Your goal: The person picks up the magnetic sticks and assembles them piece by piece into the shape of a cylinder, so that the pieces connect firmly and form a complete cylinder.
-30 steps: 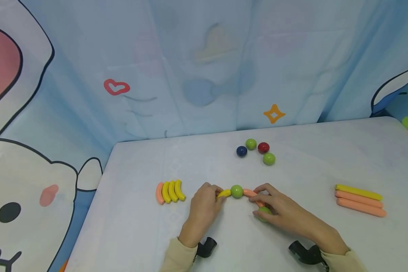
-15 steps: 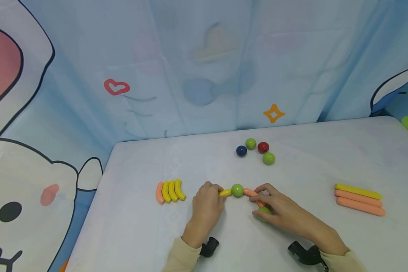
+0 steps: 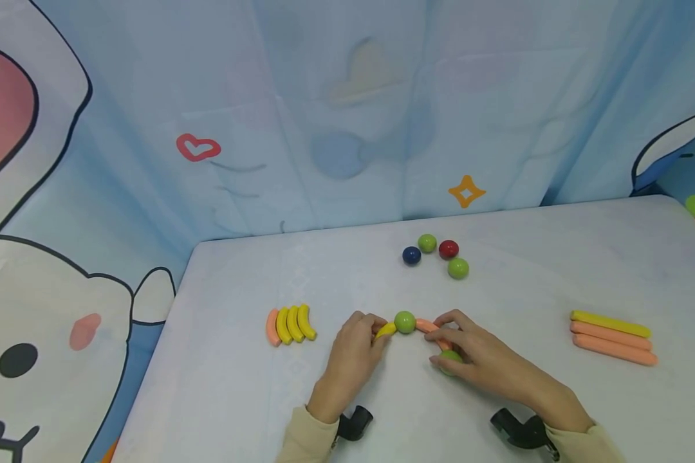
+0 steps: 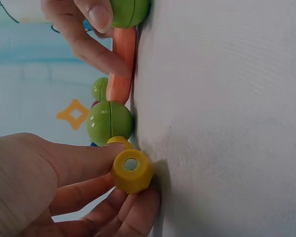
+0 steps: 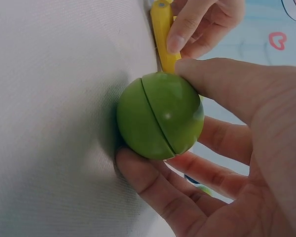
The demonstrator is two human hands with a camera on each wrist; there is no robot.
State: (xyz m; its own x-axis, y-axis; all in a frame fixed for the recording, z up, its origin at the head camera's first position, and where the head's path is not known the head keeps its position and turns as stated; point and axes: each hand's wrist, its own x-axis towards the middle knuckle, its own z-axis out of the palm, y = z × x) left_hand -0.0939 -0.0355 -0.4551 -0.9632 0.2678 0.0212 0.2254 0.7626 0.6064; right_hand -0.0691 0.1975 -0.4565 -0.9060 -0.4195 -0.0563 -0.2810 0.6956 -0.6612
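A chain of toy pieces lies mid-table in the head view. My left hand (image 3: 353, 347) pinches a curved yellow rod (image 4: 132, 172), whose near end shows a round metal disc. The rod's other end meets a green ball (image 3: 405, 322). On that ball's right side sits a curved orange-pink rod (image 3: 425, 326), leading down to a second green ball (image 5: 160, 116). My right hand (image 3: 475, 354) holds this second ball between thumb and fingers, with other fingers over the orange-pink rod. A groove runs around the ball in the right wrist view.
Several curved yellow rods (image 3: 293, 325) and one curved orange-pink rod (image 3: 272, 328) lie at left. Behind the chain are a blue ball (image 3: 412, 255), a red ball (image 3: 448, 249) and two green balls (image 3: 458, 268). Straight rods (image 3: 612, 339) lie at right on the white table (image 3: 231, 399).
My left hand has shifted slightly right, and the yellow rod it pinches has turned to slope down to the left of the green ball. My right hand stays almost still.
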